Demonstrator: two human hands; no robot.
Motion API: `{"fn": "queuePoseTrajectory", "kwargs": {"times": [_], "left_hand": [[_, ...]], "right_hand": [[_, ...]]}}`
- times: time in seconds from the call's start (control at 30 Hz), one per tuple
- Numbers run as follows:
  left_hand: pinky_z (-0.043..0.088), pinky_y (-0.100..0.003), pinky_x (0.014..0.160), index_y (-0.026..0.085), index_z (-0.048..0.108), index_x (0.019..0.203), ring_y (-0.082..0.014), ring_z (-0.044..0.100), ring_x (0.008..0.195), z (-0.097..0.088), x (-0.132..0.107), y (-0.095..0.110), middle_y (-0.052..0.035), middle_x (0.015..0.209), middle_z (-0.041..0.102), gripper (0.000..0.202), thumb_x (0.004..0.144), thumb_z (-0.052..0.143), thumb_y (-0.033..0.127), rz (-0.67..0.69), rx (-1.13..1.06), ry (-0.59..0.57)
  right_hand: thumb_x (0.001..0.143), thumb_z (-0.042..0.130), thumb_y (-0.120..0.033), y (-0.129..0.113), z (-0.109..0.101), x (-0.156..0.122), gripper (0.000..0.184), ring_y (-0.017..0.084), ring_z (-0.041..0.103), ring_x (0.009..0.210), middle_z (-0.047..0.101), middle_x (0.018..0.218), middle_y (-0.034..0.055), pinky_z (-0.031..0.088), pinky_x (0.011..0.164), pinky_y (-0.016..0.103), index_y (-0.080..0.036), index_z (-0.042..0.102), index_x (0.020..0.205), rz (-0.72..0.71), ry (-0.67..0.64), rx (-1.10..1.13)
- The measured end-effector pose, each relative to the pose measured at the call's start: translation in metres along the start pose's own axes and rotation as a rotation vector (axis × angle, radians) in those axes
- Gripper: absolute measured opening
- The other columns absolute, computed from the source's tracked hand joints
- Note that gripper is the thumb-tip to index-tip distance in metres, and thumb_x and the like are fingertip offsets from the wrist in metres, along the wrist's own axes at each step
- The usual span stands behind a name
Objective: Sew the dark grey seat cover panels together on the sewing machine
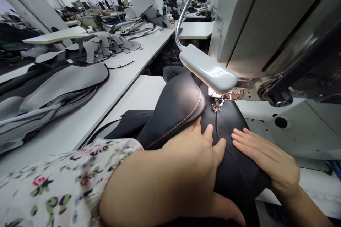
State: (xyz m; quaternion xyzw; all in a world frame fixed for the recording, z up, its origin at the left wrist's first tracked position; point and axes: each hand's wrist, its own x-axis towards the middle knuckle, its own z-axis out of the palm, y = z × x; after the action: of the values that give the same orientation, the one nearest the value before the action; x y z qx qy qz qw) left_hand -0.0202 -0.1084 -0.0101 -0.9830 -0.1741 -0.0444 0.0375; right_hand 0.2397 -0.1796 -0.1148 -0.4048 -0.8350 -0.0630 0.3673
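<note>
A black leather-like cover [229, 159] with a line of orange stitching lies under the presser foot [217, 104] of a sewing machine [250, 17]. A seam runs from the foot down toward me. My left hand [197, 152] rests on the cover left of that seam, fingers apart, the thumb stretched out low; a raised fold partly hides its fingertips. To the right of the seam, my right hand [269, 156] lies flat on the material with its fingers stretched out. Neither hand grasps anything that I can see.
A white lamp [209, 69] on a bendable metal neck lights the foot. On the long white table [117, 81] at left lie grey and black cut pieces [66, 85], with more piles [106, 44] behind. Another person [214, 1] sits far back.
</note>
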Motion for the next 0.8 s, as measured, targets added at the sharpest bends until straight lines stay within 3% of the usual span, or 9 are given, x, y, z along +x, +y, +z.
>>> {"fn": "queuePoseTrajectory", "kwargs": {"times": [0.07,0.23,0.37,0.6,0.8], "left_hand": [[0.038,-0.056,0.113,0.011,0.057,0.149,-0.0441,0.064,0.121,0.0,-0.001,-0.006,-0.0241,0.131,0.07,0.111,0.081,0.039,0.097,-0.006,-0.006,0.021],[0.044,-0.057,0.108,0.016,0.064,0.143,-0.0437,0.066,0.118,-0.009,0.01,-0.021,-0.024,0.126,0.071,0.105,0.079,0.044,0.097,-0.039,-0.049,-0.107],[0.047,-0.058,0.106,0.023,0.063,0.145,-0.0444,0.064,0.125,-0.012,0.017,-0.032,-0.0244,0.135,0.067,0.1,0.08,0.046,0.096,-0.089,-0.077,-0.158],[0.046,-0.062,0.111,0.037,0.051,0.154,-0.0446,0.054,0.141,-0.006,0.021,-0.056,-0.0212,0.16,0.047,0.09,0.083,0.051,0.091,-0.112,-0.145,-0.2],[0.04,-0.064,0.115,0.044,0.043,0.157,-0.0464,0.03,0.156,-0.001,0.025,-0.077,-0.0208,0.171,0.027,0.079,0.089,0.06,0.079,-0.104,-0.281,-0.272]], "right_hand": [[0.102,0.043,-0.008,0.0,-0.002,0.006,0.05,0.025,0.063,0.134,0.069,0.139,0.01,0.052,0.117,0.046,-0.021,0.06,0.147,0.006,0.011,0.002],[0.101,0.043,-0.006,0.005,-0.004,0.016,0.053,0.025,0.064,0.133,0.069,0.14,0.0071,0.052,0.117,0.046,-0.024,0.059,0.148,0.021,0.039,-0.027],[0.099,0.045,-0.005,0.012,-0.002,0.019,0.055,0.025,0.063,0.134,0.067,0.143,0.0072,0.05,0.119,0.045,-0.023,0.057,0.149,0.006,0.028,-0.06],[0.096,0.047,0.0,0.019,0.008,0.027,0.056,0.025,0.063,0.133,0.069,0.14,0.0077,0.048,0.121,0.048,-0.021,0.06,0.146,0.016,0.054,-0.124],[0.096,0.051,-0.001,0.028,0.018,0.033,0.055,0.028,0.064,0.133,0.068,0.14,0.0108,0.051,0.117,0.053,-0.02,0.059,0.147,0.004,0.097,-0.119]]}}
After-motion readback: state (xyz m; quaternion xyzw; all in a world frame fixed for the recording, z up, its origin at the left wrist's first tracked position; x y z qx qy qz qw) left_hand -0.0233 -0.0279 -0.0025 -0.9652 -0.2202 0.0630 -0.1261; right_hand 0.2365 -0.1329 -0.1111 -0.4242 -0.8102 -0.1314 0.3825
